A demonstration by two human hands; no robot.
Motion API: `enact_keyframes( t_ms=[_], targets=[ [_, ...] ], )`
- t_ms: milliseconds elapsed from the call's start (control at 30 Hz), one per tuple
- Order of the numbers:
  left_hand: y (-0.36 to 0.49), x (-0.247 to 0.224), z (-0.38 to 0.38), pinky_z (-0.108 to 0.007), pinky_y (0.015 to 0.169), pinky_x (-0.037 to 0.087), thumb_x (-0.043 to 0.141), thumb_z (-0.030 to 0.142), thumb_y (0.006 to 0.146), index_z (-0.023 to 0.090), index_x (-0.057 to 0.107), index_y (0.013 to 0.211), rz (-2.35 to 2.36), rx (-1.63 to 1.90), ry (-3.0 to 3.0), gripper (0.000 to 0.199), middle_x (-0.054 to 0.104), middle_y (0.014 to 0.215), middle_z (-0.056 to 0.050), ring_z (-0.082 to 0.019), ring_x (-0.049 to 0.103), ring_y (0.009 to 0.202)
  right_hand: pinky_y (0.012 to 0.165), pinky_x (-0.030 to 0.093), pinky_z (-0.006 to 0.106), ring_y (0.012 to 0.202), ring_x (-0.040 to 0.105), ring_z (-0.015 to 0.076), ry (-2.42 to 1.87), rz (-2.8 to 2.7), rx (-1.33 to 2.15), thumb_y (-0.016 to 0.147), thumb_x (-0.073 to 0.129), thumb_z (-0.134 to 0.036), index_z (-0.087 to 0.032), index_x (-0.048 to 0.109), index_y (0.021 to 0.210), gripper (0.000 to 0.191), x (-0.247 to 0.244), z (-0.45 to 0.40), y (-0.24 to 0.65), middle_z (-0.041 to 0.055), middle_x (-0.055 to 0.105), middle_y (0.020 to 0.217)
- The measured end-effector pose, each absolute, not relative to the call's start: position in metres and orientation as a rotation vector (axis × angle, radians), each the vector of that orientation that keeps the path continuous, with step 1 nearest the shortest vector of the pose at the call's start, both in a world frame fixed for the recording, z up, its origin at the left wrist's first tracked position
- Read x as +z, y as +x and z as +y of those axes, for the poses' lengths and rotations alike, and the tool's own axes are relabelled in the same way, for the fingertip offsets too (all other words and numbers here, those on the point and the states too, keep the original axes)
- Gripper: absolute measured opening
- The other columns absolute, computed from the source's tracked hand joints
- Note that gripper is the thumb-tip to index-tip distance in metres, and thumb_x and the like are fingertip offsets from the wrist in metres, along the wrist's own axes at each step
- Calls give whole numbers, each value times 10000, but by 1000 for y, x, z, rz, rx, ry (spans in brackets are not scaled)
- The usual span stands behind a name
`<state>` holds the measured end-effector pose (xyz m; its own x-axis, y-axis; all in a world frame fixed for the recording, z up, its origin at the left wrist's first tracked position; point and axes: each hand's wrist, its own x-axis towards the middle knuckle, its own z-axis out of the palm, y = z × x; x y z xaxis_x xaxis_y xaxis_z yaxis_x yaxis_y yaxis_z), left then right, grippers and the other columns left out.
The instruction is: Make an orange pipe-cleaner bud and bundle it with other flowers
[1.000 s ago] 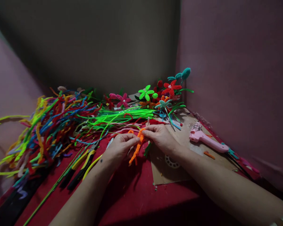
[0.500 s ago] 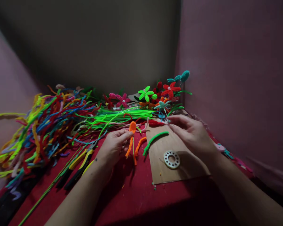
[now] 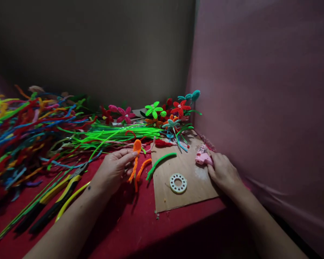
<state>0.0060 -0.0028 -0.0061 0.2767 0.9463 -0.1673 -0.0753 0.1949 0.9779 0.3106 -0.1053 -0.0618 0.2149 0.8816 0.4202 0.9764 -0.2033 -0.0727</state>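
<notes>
My left hand (image 3: 115, 167) is closed, pinching an orange pipe cleaner piece (image 3: 137, 145) between thumb and fingers. Its top is a rounded, petal-like loop and its fuzzy ends hang below. At the right side of the cardboard (image 3: 189, 198), my right hand (image 3: 224, 171) is wrapped round the grip of a pink glue gun (image 3: 202, 157), partly hidden by the fingers. Between the hands lie a curved green pipe cleaner (image 3: 160, 163) and a bent orange one (image 3: 143, 167). A round white disc with holes (image 3: 170, 184) rests on the cardboard.
A tangled heap of coloured pipe cleaners (image 3: 29, 129) fills the left. Behind are a bundle of green pipe cleaners (image 3: 118, 133) and several fuzzy flowers (image 3: 153, 109). Yellow-and-black pliers (image 3: 54, 194) lie left of my left arm. A pink wall (image 3: 259, 90) borders the right.
My right hand has moved from near the flowers at the cardboard's back to the right side and taken hold of the pink glue gun. My left hand still holds the orange piece; the view has turned right.
</notes>
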Motion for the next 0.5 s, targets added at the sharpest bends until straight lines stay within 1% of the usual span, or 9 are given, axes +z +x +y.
enact_keyframes(
  t_ms=[100, 200, 267, 300, 333, 400, 433, 500],
  targets=[
    [6, -8, -3, -141, 340, 298, 714, 331, 641, 169, 590, 757, 1012, 933, 1119, 235, 485, 493, 67, -30, 377, 339, 764, 455, 378, 872, 559, 267, -2011, -1734, -437, 768, 431, -142, -71, 512, 1171, 417, -65, -106, 312, 152, 617, 945],
    [6, -9, -2, -137, 336, 284, 717, 330, 630, 169, 583, 732, 1023, 941, 1119, 233, 480, 481, 69, -30, 378, 338, 783, 462, 380, 876, 576, 256, -1773, -1638, -414, 767, 457, -175, -88, 570, 1104, 365, -58, -112, 311, 145, 628, 945],
    [8, -7, -2, -136, 330, 259, 718, 331, 625, 168, 576, 716, 1027, 954, 1115, 235, 472, 473, 72, -29, 370, 333, 800, 458, 356, 892, 584, 231, -1608, -1509, -301, 761, 503, -191, -115, 568, 1132, 385, -46, -117, 307, 131, 625, 1019],
    [10, -4, -3, -135, 328, 246, 718, 329, 625, 166, 574, 711, 1015, 962, 1114, 234, 471, 474, 73, -27, 367, 333, 786, 461, 335, 884, 587, 216, -1524, -1449, -178, 764, 530, -211, -136, 574, 1135, 382, -39, -120, 304, 113, 627, 1023],
    [12, 0, -4, -133, 330, 234, 716, 324, 631, 162, 573, 710, 989, 966, 1114, 230, 472, 478, 72, -25, 366, 337, 739, 467, 311, 837, 591, 199, -1446, -1370, -21, 777, 547, -241, -149, 601, 1097, 337, -31, -122, 300, 94, 638, 974],
    [19, 9, -7, -128, 338, 216, 709, 309, 647, 150, 572, 700, 918, 960, 1122, 217, 466, 479, 69, -19, 364, 346, 626, 460, 279, 729, 582, 174, -1322, -1255, 412, 787, 580, -299, -139, 635, 1025, 292, -17, -124, 291, 82, 651, 871],
    [22, 14, -10, -126, 344, 216, 702, 303, 658, 146, 573, 699, 872, 944, 1129, 207, 467, 481, 66, -18, 369, 353, 557, 442, 266, 647, 561, 156, -1256, -1166, 563, 772, 609, -324, -131, 653, 968, 278, -12, -124, 285, 79, 649, 806],
    [30, 23, -16, -126, 344, 218, 704, 290, 655, 137, 559, 647, 829, 923, 1121, 211, 453, 461, 64, -15, 359, 347, 509, 421, 260, 582, 526, 139, -1123, -1068, 774, 730, 662, -337, -124, 666, 889, 266, -6, -123, 272, 82, 643, 745]
  ],
)
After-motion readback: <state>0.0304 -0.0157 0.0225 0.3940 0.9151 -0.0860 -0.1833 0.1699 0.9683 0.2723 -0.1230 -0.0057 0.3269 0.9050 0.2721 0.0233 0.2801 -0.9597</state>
